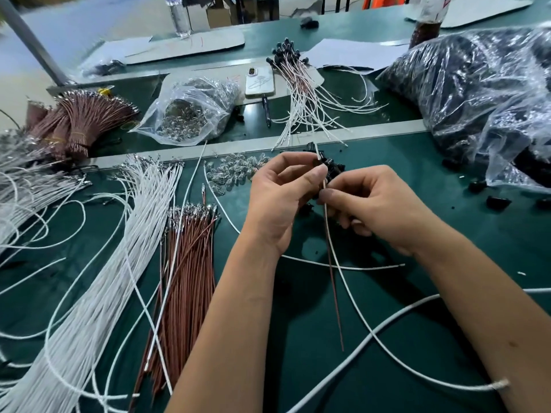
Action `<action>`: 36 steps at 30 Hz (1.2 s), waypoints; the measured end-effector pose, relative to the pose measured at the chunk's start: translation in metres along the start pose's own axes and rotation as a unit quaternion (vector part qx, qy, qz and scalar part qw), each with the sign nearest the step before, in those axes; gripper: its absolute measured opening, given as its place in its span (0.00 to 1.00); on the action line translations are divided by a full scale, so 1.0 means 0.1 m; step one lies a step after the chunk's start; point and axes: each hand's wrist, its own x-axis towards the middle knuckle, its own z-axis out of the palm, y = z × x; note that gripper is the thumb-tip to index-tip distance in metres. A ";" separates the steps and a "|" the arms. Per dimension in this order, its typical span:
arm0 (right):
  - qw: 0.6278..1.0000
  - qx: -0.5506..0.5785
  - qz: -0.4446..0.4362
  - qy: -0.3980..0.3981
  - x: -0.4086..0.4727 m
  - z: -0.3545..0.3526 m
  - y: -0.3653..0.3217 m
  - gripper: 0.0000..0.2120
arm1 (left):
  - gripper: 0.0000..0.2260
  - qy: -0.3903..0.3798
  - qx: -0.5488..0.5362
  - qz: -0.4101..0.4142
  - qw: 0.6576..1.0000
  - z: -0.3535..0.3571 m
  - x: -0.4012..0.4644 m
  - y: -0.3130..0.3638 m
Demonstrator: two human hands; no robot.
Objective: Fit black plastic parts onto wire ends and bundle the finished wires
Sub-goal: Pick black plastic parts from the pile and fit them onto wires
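Two hands raised over tabletop [447, 293] | left hand [280, 201] pinched one black plastic part [323, 161] | right hand [378, 207] pinched two wires, white wire [343, 269] and brown wire [334, 293], hanging below.

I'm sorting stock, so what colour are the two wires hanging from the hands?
One white wire and one reddish-brown wire, seen in the head view.

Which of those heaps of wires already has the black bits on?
The fanned-out pile of wires beyond the metal strip, right of the phone: black caps top its far ends. The near heaps show bare metal tips.
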 end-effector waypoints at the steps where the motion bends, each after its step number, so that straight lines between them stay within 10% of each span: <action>1: 1.000 0.003 -0.008 0.003 0.01 0.00 0.01 0.08 | 0.09 -0.008 0.008 0.006 1.000 0.00 0.00 0.00; 16: 0.970 -0.058 0.061 -0.228 -0.09 -0.44 -0.08 0.11 | 0.10 -0.087 0.019 0.077 0.993 -0.04 -0.03 0.05; 21: 0.986 0.054 0.004 -0.155 -0.12 -0.77 -0.10 0.19 | 0.11 -0.126 0.021 0.075 0.989 -0.09 -0.03 0.07; 36: 0.976 -0.014 -0.209 0.066 0.00 -0.11 0.04 0.04 | 0.14 -0.171 -0.003 0.139 0.975 -0.06 -0.04 0.04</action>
